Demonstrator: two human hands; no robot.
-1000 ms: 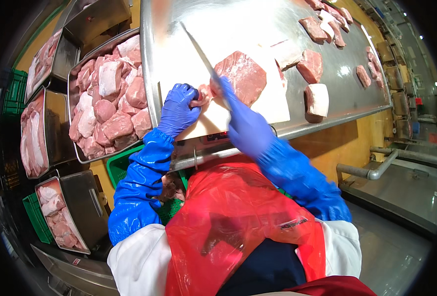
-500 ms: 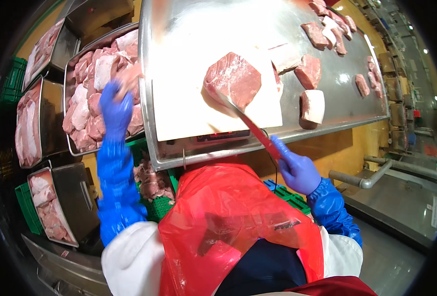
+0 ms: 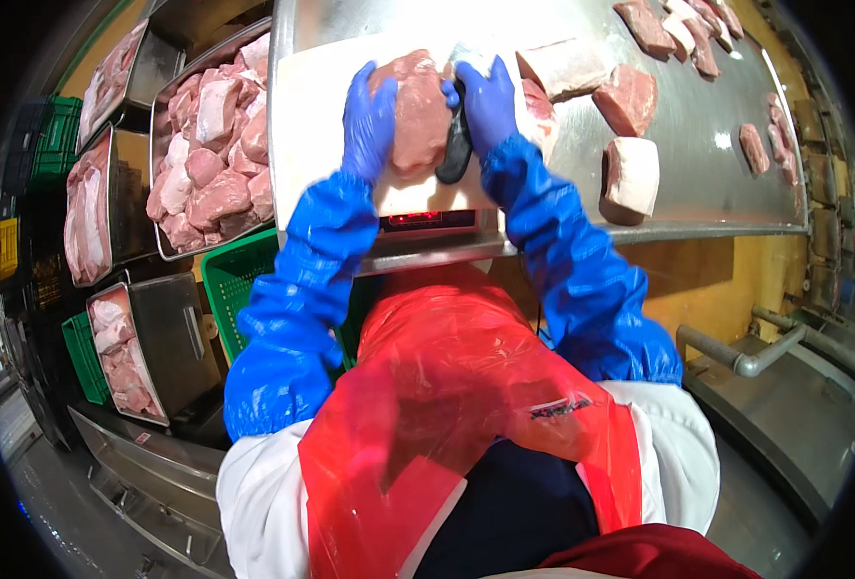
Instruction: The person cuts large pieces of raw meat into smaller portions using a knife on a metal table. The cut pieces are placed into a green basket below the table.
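Note:
My left hand (image 3: 369, 125), in a blue glove, grips the left side of a large pink piece of meat (image 3: 413, 116) on a white cutting board (image 3: 311, 145). My right hand (image 3: 485, 106), also gloved, is closed on a knife (image 3: 454, 145) beside the meat, its dark handle toward me and its blade toward the far side, partly hidden by glare and fingers. A pale fatty piece (image 3: 562, 68) and red cuts (image 3: 625, 101) lie to the right of these.
Steel trays heaped with meat (image 3: 210, 174) stand at the left, with green crates (image 3: 239, 270) below and beside them. More cuts (image 3: 644, 29) lie on the steel table (image 3: 717, 193). A display (image 3: 418, 218) shows under the board's edge. A pipe rail (image 3: 746, 364) is at lower right.
My left hand has come back from the left tray to the large piece. My right hand has moved up beside it with the knife, now turned alongside the meat.

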